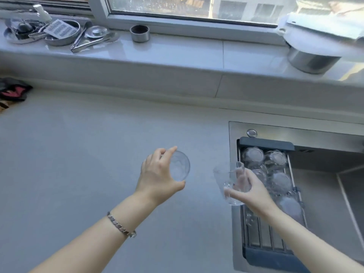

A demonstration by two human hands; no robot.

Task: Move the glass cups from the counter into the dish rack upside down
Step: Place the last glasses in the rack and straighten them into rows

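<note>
My left hand (157, 174) grips a clear glass cup (180, 166) above the grey counter (78, 164), its round end facing the camera. My right hand (249, 191) holds a second clear glass cup (229, 182), tilted, at the left edge of the dish rack (264, 251). The dark-framed rack sits in the sink and carries several glass cups (254, 155) upside down in its far half. The near half of the rack shows bare slats.
The steel sink (323, 192) lies to the right of the rack. On the window sill stand metal bowls, a grater and tongs (59, 33), a small steel cup (139, 33) and a steel pot (311, 60). A dark cloth (13, 89) lies at the counter's left edge.
</note>
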